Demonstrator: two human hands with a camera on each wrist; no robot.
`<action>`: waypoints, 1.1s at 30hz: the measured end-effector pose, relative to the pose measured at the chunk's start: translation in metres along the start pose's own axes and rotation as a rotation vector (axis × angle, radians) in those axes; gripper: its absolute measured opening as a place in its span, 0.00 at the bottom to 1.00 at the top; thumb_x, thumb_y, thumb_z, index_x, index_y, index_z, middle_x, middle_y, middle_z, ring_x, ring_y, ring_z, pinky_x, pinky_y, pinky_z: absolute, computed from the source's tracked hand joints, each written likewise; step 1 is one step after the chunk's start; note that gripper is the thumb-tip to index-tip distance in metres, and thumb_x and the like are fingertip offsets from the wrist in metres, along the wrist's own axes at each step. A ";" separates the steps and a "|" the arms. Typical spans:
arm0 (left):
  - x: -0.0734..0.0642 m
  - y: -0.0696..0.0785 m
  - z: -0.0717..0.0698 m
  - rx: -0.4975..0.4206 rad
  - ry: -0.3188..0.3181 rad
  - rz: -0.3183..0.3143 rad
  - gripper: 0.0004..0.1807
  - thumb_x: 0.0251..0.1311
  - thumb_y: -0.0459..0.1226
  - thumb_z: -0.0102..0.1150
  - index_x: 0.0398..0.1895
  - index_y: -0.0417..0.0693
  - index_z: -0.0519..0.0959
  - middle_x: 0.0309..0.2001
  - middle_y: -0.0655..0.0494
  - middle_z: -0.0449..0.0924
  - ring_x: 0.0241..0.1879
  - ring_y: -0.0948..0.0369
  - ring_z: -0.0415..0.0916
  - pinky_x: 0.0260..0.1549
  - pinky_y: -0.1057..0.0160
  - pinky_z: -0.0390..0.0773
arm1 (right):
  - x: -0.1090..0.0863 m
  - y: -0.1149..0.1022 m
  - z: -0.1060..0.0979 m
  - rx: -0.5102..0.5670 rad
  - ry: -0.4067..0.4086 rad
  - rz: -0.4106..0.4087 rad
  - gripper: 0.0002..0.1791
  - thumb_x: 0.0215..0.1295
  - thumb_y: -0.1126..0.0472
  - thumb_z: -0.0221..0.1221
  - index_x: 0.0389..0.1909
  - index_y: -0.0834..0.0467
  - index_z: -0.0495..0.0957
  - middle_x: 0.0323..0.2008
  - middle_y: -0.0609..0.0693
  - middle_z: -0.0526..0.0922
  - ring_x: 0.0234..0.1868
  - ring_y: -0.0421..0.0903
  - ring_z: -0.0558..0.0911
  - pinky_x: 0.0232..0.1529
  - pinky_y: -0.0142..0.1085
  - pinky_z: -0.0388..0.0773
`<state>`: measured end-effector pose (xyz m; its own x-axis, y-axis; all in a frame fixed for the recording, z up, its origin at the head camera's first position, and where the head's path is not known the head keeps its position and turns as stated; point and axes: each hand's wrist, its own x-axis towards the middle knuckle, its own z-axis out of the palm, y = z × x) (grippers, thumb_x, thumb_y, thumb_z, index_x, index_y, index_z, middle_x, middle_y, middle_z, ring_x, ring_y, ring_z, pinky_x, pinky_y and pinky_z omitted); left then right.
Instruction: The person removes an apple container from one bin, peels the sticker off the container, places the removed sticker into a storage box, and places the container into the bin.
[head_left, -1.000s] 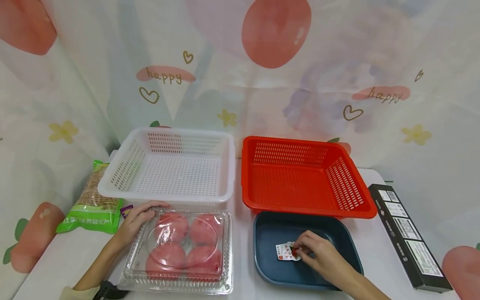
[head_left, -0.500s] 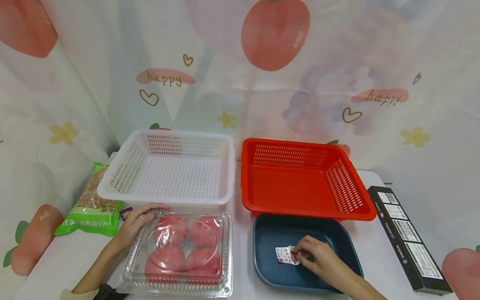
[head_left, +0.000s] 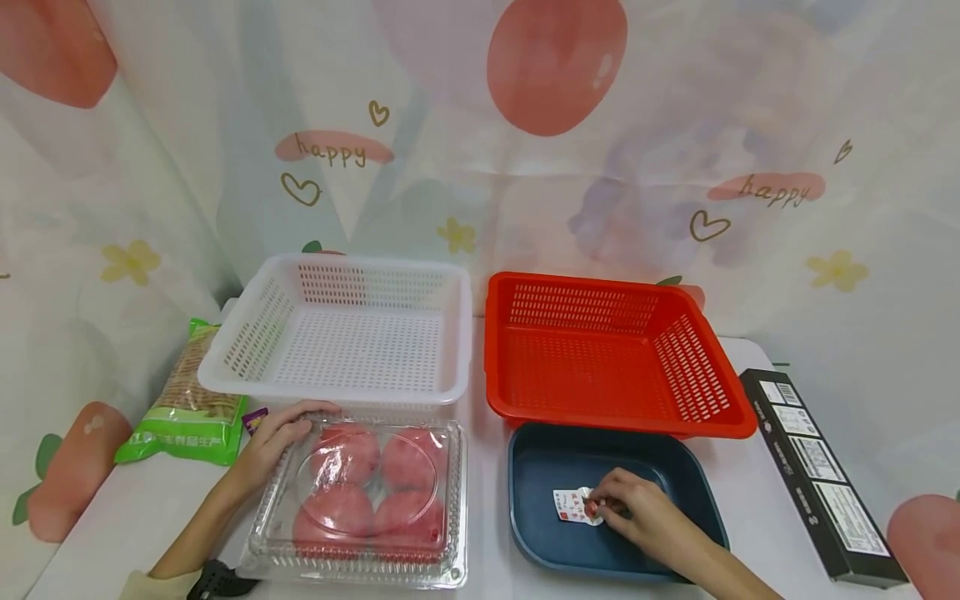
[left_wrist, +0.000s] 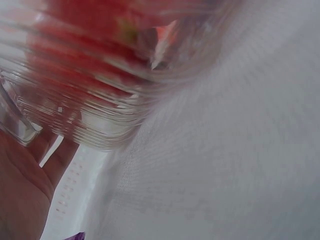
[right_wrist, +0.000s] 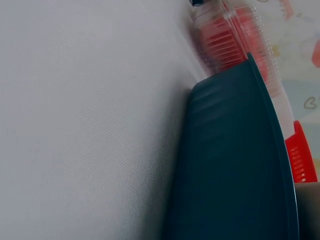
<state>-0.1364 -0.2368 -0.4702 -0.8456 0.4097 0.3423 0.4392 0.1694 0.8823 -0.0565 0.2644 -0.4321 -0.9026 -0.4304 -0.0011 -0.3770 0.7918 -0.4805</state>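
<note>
A clear plastic clamshell box with several round red fruits inside sits at the front left. My left hand rests along its far left corner; in the left wrist view the fingers lie extended against the ribbed plastic wall. Over a dark blue tray, my right hand pinches the right end of a small white packet printed with red. The packet's held end is partly hidden by the fingertips. In the right wrist view the tray's side wall blocks the hand.
Behind stand a white perforated basket and a red one. On the left lie a green bag of brown food and a small purple packet. A long black box lies at the right. A printed cloth backdrop hangs behind.
My right hand keeps its pinch on the white packet, with only a slight shift of the fingers. The left hand stays on the box. The head view tilts slightly.
</note>
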 end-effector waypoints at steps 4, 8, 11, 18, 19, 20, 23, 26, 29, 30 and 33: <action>0.000 0.000 0.000 0.003 0.002 0.007 0.21 0.69 0.26 0.34 0.56 0.37 0.76 0.56 0.74 0.77 0.61 0.76 0.69 0.59 0.80 0.63 | 0.000 -0.001 0.000 -0.011 0.001 0.005 0.08 0.54 0.70 0.65 0.33 0.56 0.85 0.32 0.43 0.79 0.29 0.28 0.71 0.31 0.24 0.77; 0.000 0.002 0.001 -0.005 0.015 0.048 0.21 0.68 0.25 0.34 0.56 0.35 0.76 0.56 0.70 0.78 0.60 0.76 0.69 0.58 0.80 0.63 | 0.000 -0.001 0.000 -0.023 -0.007 0.009 0.07 0.53 0.69 0.66 0.33 0.56 0.85 0.32 0.42 0.78 0.29 0.28 0.70 0.30 0.24 0.76; 0.001 0.003 0.002 -0.015 0.020 0.071 0.21 0.67 0.24 0.33 0.55 0.34 0.76 0.56 0.68 0.78 0.60 0.75 0.70 0.58 0.80 0.63 | 0.000 -0.001 0.000 -0.030 -0.015 0.012 0.07 0.53 0.69 0.66 0.33 0.56 0.85 0.32 0.42 0.77 0.29 0.29 0.70 0.30 0.24 0.76; 0.001 0.002 0.002 -0.024 0.009 0.072 0.21 0.67 0.24 0.33 0.56 0.33 0.75 0.56 0.69 0.78 0.60 0.75 0.69 0.58 0.80 0.63 | 0.000 -0.001 -0.001 -0.072 -0.018 0.037 0.05 0.54 0.64 0.68 0.32 0.54 0.86 0.33 0.42 0.76 0.30 0.31 0.71 0.31 0.24 0.76; 0.001 0.002 0.002 -0.022 0.010 0.076 0.21 0.67 0.24 0.33 0.55 0.33 0.75 0.56 0.69 0.78 0.60 0.75 0.70 0.58 0.80 0.63 | 0.000 -0.001 -0.001 -0.085 -0.016 0.037 0.05 0.54 0.63 0.68 0.32 0.53 0.86 0.33 0.42 0.75 0.30 0.32 0.72 0.31 0.25 0.76; 0.001 0.002 0.002 -0.021 0.012 0.079 0.21 0.67 0.24 0.33 0.55 0.33 0.75 0.56 0.69 0.78 0.60 0.75 0.70 0.57 0.80 0.63 | 0.000 -0.002 -0.002 -0.094 -0.013 0.042 0.05 0.54 0.63 0.68 0.32 0.53 0.86 0.33 0.42 0.75 0.30 0.32 0.72 0.31 0.25 0.76; 0.001 0.002 0.002 -0.015 0.015 0.085 0.21 0.67 0.23 0.33 0.55 0.34 0.75 0.56 0.68 0.78 0.60 0.75 0.70 0.57 0.80 0.63 | 0.002 -0.005 -0.005 -0.136 0.002 0.068 0.04 0.55 0.62 0.68 0.33 0.52 0.86 0.32 0.41 0.76 0.29 0.32 0.71 0.30 0.25 0.75; 0.001 0.002 0.002 -0.013 0.019 0.078 0.21 0.68 0.24 0.33 0.55 0.34 0.76 0.56 0.69 0.78 0.59 0.75 0.70 0.57 0.80 0.64 | 0.005 -0.016 -0.009 -0.166 0.067 0.098 0.04 0.56 0.61 0.68 0.33 0.52 0.86 0.31 0.39 0.75 0.28 0.30 0.69 0.29 0.24 0.74; 0.001 0.003 0.002 -0.013 0.021 0.068 0.21 0.68 0.24 0.33 0.55 0.34 0.75 0.56 0.69 0.78 0.59 0.76 0.70 0.56 0.80 0.64 | 0.011 -0.031 -0.010 -0.116 0.179 0.032 0.07 0.56 0.65 0.67 0.35 0.54 0.85 0.31 0.39 0.76 0.27 0.28 0.69 0.26 0.23 0.73; 0.001 0.003 0.002 -0.014 0.021 0.064 0.21 0.68 0.24 0.33 0.56 0.34 0.75 0.56 0.69 0.78 0.59 0.76 0.70 0.56 0.80 0.64 | 0.012 -0.036 -0.009 -0.083 0.219 -0.009 0.08 0.55 0.66 0.67 0.37 0.54 0.85 0.32 0.40 0.77 0.27 0.27 0.70 0.27 0.22 0.74; 0.001 0.004 0.001 -0.012 0.021 0.058 0.21 0.68 0.24 0.33 0.56 0.34 0.75 0.56 0.70 0.78 0.59 0.76 0.70 0.56 0.80 0.64 | 0.020 -0.054 -0.003 0.060 0.299 -0.161 0.14 0.55 0.70 0.66 0.43 0.57 0.83 0.36 0.44 0.79 0.28 0.27 0.72 0.27 0.22 0.77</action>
<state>-0.1350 -0.2345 -0.4672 -0.8251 0.3996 0.3994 0.4838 0.1347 0.8647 -0.0548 0.2143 -0.4040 -0.8568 -0.3946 0.3321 -0.5148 0.6931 -0.5045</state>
